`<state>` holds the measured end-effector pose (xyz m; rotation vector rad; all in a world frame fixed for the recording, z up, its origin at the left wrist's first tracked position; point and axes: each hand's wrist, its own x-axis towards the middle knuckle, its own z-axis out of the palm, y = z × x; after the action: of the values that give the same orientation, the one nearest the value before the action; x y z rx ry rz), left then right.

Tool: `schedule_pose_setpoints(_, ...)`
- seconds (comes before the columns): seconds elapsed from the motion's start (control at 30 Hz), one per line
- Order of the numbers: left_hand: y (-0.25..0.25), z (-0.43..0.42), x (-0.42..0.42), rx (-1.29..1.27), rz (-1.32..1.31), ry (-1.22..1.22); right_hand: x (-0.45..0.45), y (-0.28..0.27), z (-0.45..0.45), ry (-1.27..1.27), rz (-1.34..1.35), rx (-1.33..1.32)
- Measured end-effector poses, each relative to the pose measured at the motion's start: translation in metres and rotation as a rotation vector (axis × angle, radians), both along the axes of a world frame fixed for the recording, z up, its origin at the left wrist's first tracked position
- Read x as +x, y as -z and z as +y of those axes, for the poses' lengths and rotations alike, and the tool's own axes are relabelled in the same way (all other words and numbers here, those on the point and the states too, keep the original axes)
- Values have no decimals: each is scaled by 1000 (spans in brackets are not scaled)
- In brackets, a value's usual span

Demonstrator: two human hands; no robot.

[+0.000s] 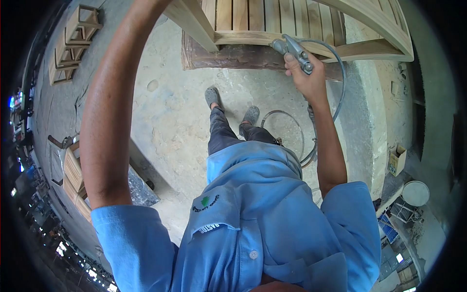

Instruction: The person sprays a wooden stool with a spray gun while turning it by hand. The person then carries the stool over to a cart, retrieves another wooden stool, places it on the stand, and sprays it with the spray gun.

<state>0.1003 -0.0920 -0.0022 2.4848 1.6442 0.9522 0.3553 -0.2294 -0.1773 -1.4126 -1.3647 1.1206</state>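
My right hand (pixel 311 80) is closed around a metal spray gun (pixel 297 52), which points left along the front rail of a slatted wooden bench (pixel 253 38). A grey hose (pixel 343 80) loops from the gun past my right forearm. Whether the gun touches the rail, I cannot tell. My left forearm (pixel 109 112) reaches up toward the bench's left leg (pixel 194 24). The left hand itself lies beyond the top edge, so its grip is hidden.
Under the bench is a brown, stained platform (pixel 219 59). Hose coils (pixel 304 160) lie by my feet. Small wooden frames (pixel 73 46) stand far left, with slatted wooden pieces (pixel 73 170) lower down. At right are a carton (pixel 397 159) and a round white container (pixel 416 193).
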Motion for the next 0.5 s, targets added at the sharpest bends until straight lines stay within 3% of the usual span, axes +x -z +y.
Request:
schedule_pose_setpoints(0.3, 18, 0, 0, 20, -61, 20, -65, 28, 17, -73, 103, -7)
schedule_pose_setpoints(0.5, 13, -4, 5, -16, -42, -31, -32, 12, 9, 11, 110, -116)
